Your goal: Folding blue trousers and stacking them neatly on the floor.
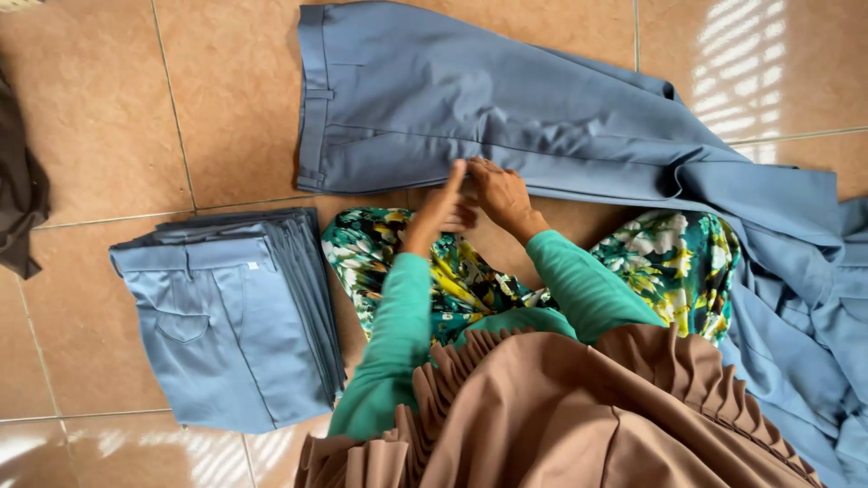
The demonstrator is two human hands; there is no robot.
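Both arms in long teal-green sleeves, plain knit-looking fabric, snug fit, cuffs ending right at the wrists w/ no buttons or trim visible. Left hand and right hand bare: no gloves, no rings or watch that can be made out. Over the chest, a tan-brown garment, prob. a headscarf or shawl, smooth main panel w/ a tightly pleated ruffle edge running along its upper border. Legs covered by a floral-print skirt: dark green ground, white, yellow & teal blooms, loose drape.
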